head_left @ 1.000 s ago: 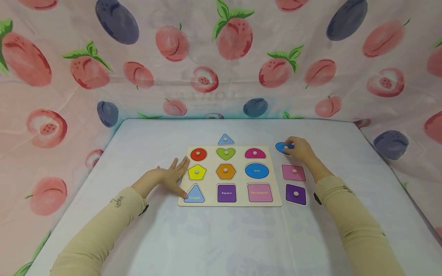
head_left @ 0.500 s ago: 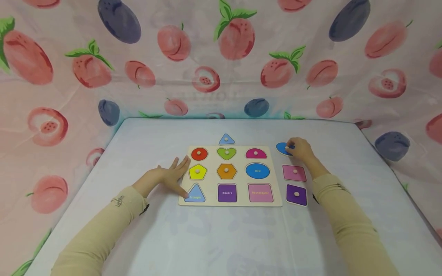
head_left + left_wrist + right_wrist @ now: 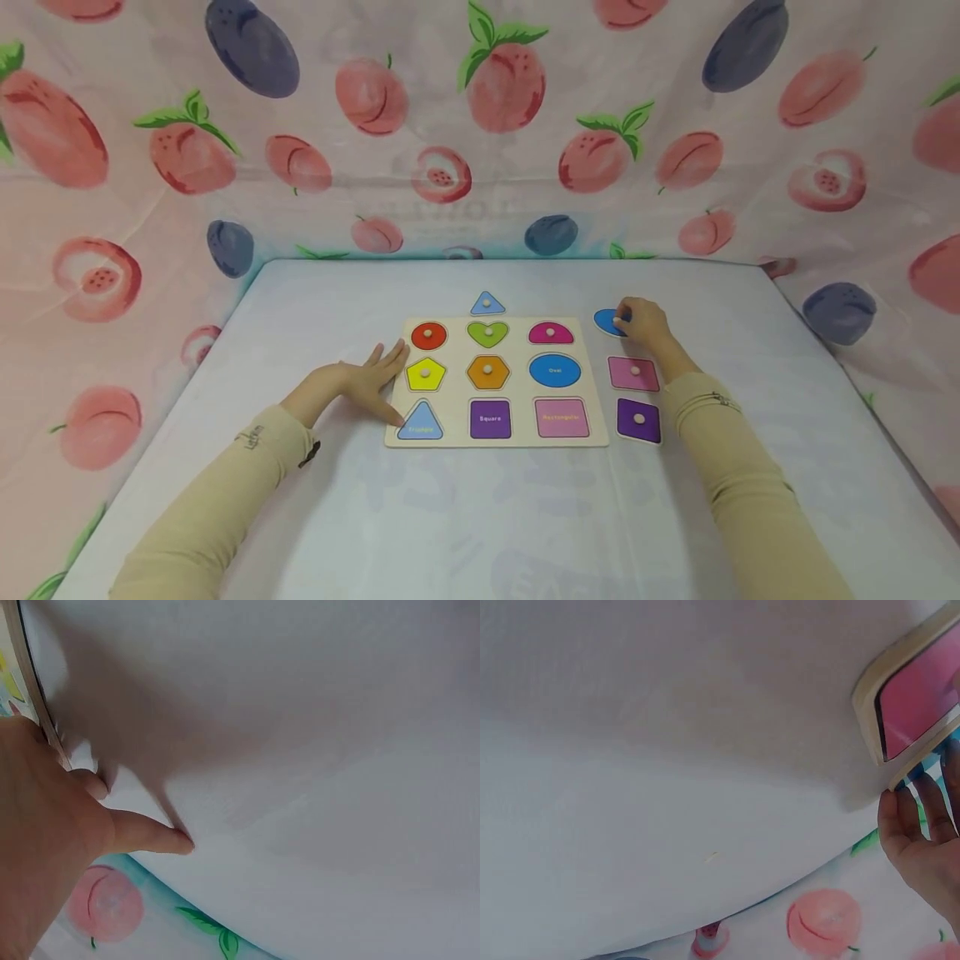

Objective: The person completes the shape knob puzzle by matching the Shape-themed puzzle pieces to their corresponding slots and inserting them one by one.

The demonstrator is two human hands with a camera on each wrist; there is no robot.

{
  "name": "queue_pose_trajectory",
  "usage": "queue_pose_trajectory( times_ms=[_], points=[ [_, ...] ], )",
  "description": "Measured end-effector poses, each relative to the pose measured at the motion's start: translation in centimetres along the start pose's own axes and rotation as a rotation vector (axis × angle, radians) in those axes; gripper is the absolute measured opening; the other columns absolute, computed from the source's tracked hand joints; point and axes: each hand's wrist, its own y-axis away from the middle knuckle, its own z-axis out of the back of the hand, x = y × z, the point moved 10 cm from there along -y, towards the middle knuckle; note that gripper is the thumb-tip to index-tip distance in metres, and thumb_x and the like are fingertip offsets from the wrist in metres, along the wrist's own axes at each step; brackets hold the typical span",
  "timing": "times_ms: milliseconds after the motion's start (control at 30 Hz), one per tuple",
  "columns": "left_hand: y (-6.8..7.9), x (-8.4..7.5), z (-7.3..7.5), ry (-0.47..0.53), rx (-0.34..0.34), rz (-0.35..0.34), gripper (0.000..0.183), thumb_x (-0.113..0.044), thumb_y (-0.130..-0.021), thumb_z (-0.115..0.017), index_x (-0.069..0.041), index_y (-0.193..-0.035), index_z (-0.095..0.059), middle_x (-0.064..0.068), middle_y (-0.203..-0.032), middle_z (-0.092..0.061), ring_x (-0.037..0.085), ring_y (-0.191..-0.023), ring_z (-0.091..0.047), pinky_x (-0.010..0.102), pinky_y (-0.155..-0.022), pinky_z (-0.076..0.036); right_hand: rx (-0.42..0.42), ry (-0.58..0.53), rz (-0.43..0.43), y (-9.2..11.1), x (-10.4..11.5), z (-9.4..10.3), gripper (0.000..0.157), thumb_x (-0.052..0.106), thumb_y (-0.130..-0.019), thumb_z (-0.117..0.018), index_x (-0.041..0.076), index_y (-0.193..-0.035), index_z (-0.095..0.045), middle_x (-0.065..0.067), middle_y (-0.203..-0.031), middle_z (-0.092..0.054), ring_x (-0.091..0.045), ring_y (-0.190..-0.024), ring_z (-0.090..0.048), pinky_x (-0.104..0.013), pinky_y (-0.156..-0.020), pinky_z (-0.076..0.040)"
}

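Observation:
A cream wooden shape puzzle board [image 3: 458,417] lies on the table. My left hand [image 3: 369,387] rests spread at its left edge, thumb by the light-blue printed triangle recess [image 3: 422,419] and fingertips near the upper left side. Right of the board, my right hand [image 3: 647,323] pinches the knob of a blue oval puzzle piece [image 3: 606,322], hiding the piece's right end. The pink rectangular piece [image 3: 619,373] and purple square piece [image 3: 628,427] lie below it. In the right wrist view, the pink piece [image 3: 919,701] shows beside my fingers [image 3: 930,802].
A light-blue triangle piece [image 3: 487,305] lies just behind the board. Red circle [image 3: 429,338], green heart, magenta half-circle, yellow pentagon and orange hexagon pieces sit in their recesses. Oval [image 3: 554,371], square [image 3: 490,427] and rectangle recesses show printed names. A fruit-patterned cloth [image 3: 517,208] hangs behind.
My right fingers have shifted slightly on the blue oval piece's knob, and the right forearm has drawn a little inward. The left hand keeps its place on the board.

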Motion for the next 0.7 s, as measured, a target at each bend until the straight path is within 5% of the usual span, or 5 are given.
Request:
queue_pose_trajectory(
  times_ms=[167,700],
  points=[
    [0.06,-0.22,0.15,0.034,0.023,-0.041,0.117,-0.044,-0.078,-0.072,-0.007,-0.150,0.013,0.013,-0.156,0.023,0.043,-0.141,0.022,0.068,-0.110,0.000,0.015,-0.026,0.003,0.06,-0.32,0.09,0.014,0.007,-0.087,-0.061,-0.007,-0.090,-0.059,-0.029,-0.103,-0.063,-0.044,-0.102,-0.057,-0.056,-0.093,-0.041],
    [-0.22,-0.10,0.25,-0.013,-0.013,0.011,0.121,-0.043,-0.074,-0.076,-0.007,-0.150,0.010,0.013,-0.157,0.019,0.041,-0.142,0.018,0.067,-0.110,-0.007,0.055,-0.117,0.070,0.34,-0.32,0.16,0.012,0.003,-0.085,-0.063,-0.009,-0.084,-0.062,-0.030,-0.098,-0.063,-0.047,-0.096,-0.058,-0.055,-0.091,-0.044]
  ],
)
